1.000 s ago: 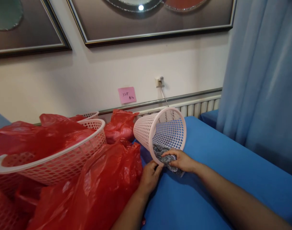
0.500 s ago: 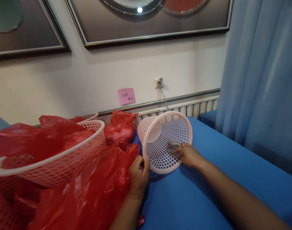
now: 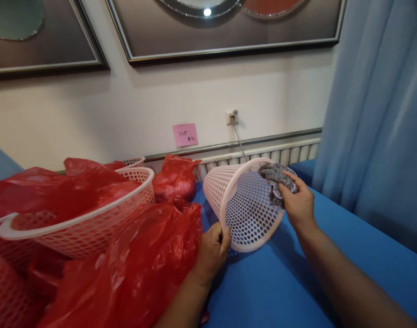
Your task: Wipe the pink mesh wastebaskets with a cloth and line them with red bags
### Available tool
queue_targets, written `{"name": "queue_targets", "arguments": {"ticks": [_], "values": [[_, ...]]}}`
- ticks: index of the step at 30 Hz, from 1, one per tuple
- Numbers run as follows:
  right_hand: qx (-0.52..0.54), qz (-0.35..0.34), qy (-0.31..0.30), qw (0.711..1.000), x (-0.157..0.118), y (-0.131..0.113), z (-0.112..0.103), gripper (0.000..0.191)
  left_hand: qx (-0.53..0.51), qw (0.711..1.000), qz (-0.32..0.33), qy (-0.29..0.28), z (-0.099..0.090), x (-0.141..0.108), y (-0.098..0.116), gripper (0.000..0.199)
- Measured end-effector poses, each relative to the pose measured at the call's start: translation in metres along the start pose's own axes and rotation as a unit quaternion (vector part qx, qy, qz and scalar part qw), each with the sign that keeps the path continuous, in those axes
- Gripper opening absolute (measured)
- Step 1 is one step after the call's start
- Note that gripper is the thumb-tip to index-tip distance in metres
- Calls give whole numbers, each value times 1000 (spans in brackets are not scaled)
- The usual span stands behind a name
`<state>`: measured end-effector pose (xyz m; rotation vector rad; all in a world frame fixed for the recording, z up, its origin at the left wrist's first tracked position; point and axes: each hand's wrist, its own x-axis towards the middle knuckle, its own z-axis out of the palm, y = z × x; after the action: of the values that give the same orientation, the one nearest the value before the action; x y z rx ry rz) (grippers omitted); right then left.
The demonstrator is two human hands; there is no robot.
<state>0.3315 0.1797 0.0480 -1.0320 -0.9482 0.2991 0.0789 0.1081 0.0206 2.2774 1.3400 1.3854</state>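
Note:
A pale pink perforated basket (image 3: 217, 184) lies tipped on its side on the blue surface (image 3: 263, 291), its mouth facing me and to the right. My left hand (image 3: 213, 248) grips the lower left part of its rim, fingers closed. In my right hand (image 3: 299, 200) is a crumpled grey speckled cloth (image 3: 276, 180), pinched between thumb and fingers at the right side of the basket's rim. The cloth covers part of that rim.
Red plastic bags (image 3: 136, 269) and larger pink baskets (image 3: 92, 234) crowd the left side. Another red bag (image 3: 177, 177) sits behind, near the radiator (image 3: 297, 152). A blue curtain (image 3: 375, 114) hangs at the right. Framed pictures and a pink note (image 3: 185, 135) are on the wall.
My right hand has moved up and right, bringing the cloth from inside the basket to its rim. My left hand, still on the rim, and the basket appear slightly farther right.

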Motion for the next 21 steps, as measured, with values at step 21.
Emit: {"name": "queue_targets", "arguments": {"ticks": [21], "values": [[-138, -102, -312, 934, -87, -19, -22, 42, -112, 990, -75, 35, -9, -6, -7, 34]]}}
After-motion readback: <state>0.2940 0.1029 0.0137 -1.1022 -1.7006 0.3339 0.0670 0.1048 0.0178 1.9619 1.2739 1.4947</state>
